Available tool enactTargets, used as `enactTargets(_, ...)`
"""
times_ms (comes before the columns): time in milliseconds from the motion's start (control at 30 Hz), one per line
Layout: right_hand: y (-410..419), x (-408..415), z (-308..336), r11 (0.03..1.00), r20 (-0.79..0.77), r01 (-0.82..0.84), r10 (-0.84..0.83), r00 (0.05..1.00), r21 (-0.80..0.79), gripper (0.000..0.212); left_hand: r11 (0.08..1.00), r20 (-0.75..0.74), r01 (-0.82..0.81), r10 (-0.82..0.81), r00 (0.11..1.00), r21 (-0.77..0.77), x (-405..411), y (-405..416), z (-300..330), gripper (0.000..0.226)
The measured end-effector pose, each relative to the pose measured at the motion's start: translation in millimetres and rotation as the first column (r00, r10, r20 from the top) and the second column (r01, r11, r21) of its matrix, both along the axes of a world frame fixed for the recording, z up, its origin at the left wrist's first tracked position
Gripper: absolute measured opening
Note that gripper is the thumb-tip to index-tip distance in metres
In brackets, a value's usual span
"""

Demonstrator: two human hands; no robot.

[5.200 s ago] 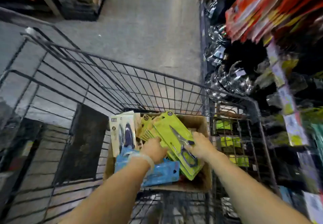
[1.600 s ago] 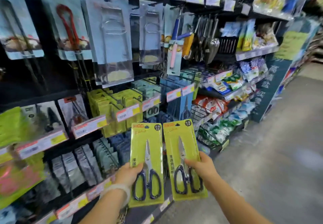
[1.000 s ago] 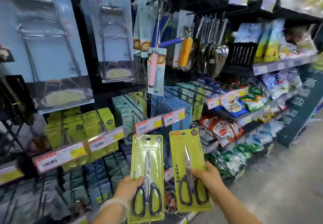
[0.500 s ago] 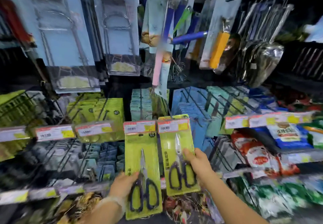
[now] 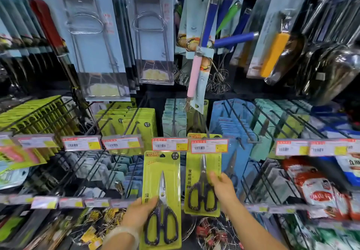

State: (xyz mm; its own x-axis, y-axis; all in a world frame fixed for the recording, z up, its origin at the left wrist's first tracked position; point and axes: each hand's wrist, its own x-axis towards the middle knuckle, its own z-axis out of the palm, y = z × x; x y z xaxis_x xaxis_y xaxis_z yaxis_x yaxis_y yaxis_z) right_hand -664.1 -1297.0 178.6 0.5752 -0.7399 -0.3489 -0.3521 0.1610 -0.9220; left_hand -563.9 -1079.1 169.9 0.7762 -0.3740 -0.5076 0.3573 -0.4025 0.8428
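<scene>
- the display rack (image 5: 251,93) fills the view, its wire hooks angled outward so carded goods hang facing the aisle.
- a row of hanging green packs (image 5: 136,127) sits mid-rack and matches what is in hand, so i judge this is where the two belong.
- the right scissors pack (image 5: 196,164) is raised highest, its top edge tucked behind a price tag (image 5: 209,146), seemingly to line it up with a hook. whether its hole has caught the hook cannot be told.
- the left scissors pack (image 5: 161,164) is held lower and upright, just beside the other and clear of the rack.
- the right hand (image 5: 224,191) pinches its pack by the right edge, leaving the top free.
- the left hand (image 5: 140,212) is clamped on its pack's lower left edge, thumb across the front.
</scene>
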Motion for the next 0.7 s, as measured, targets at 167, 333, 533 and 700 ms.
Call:
enactTargets(167, -19, 30, 14, 0.998, -0.107, -0.045, 0.04, 0.993, -0.042, 0.06, 0.999, -0.015, 0.032, -0.032, 0.999, -0.008, 11, 0, 1, 0.086)
enactTargets(333, -3, 30, 16, 0.996, -0.125, -0.083, 0.079, 0.989, -0.026, 0.071, 0.994, -0.085, 0.02, -0.03, 0.996, -0.109, 9, -9, 1, 0.088)
enactTargets(533, 32, 9, 4, 0.9, -0.047, -0.411, 0.422, 0.906, 0.146, 0.036, 0.994, -0.067, 0.041, -0.048, 0.997, -0.097, -3, -31, 6, 0.027)
enactTargets(700, 31, -6, 5, 0.979, 0.027, -0.2, 0.2, 0.98, 0.026, 0.013, 0.984, -0.043, 0.113, -0.12, 0.992, -0.137, -12, -54, 9, 0.014)
